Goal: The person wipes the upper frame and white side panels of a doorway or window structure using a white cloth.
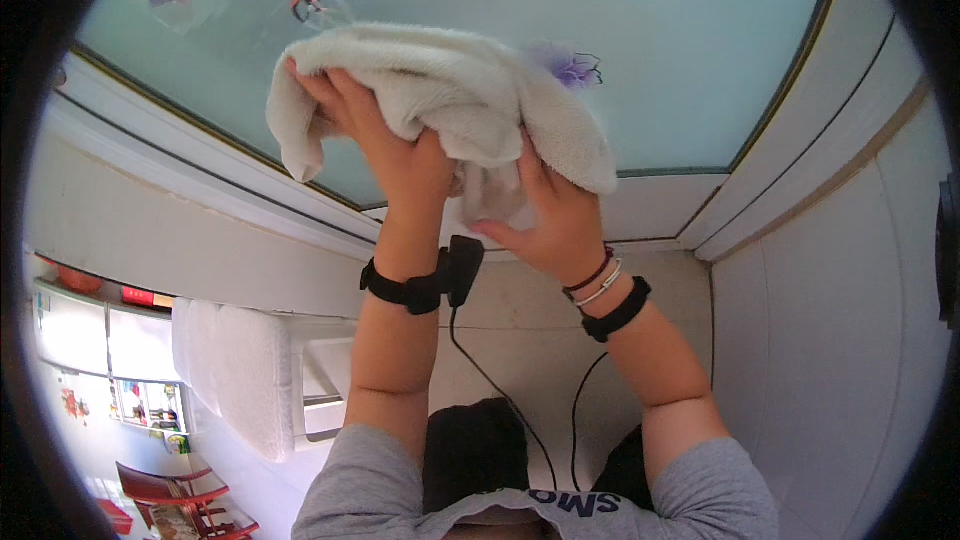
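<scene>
Bunched between my two hands is a white fluffy cloth [450, 82], raised in front of a frosted glass door panel [675, 75] with purple flower prints. My left hand [382, 135] grips the cloth's left part, its fingertips partly tucked into the folds. At the lower right of the cloth, my right hand [551, 210] has its fingers under the edge and its thumb apart, pointing left. A fold hangs down between the hands. Whether the cloth touches the glass cannot be told. Both wrists wear black straps, and the left one carries a small black device [465, 270] with a cable.
A white door frame [652, 206] borders the glass, with a tiled wall [810, 330] on the right. At the lower left are a white cloth-covered piece of furniture [240, 375], a cabinet with glass doors [142, 337] and a red wooden chair [169, 484]. Cables hang above the tiled floor [517, 315].
</scene>
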Demonstrator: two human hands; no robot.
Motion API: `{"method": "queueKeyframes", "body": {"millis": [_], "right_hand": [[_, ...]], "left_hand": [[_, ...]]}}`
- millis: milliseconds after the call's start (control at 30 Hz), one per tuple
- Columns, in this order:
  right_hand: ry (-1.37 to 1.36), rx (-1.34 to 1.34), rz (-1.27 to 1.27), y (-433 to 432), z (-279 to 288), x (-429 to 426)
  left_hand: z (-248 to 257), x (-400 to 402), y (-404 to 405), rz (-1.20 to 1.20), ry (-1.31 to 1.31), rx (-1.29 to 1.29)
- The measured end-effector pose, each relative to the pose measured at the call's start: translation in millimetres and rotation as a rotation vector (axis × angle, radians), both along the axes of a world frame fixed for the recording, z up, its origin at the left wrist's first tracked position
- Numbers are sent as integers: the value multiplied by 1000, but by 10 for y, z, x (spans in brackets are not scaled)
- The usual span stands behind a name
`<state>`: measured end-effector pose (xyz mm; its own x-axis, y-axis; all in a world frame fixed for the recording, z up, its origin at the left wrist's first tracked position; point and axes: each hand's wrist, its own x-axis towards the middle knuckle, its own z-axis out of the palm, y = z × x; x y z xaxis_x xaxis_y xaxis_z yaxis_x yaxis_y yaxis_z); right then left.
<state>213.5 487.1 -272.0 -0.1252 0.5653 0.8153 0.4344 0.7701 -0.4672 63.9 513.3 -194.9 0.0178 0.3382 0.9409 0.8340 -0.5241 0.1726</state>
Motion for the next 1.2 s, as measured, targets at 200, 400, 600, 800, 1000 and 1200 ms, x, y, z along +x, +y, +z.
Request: {"method": "queueKeyframes", "body": {"millis": [200, 400, 600, 800, 1000, 1200], "right_hand": [[-131, -288, -236, 279, -528, 206], [-30, -511, -241, 543, -593, 882], [-124, -108, -372, 445, -1180, 857], [-236, -75, -310, 414, -658, 997], [-81, 12, -555, 555, -385, 1388], [10, -289, -379, 651, -855, 1378]], "left_hand": [[-147, 679, 47, -79, 98, -104], [-738, 984, 36, -10, 144, -197], [-1520, 913, -95, 2, 124, -386], [-1106, 931, 3, 93, 45, -168], [-378, 1420, 258, -75, 167, 79], [-334, 1821, 301, -251, 258, -20]]}}
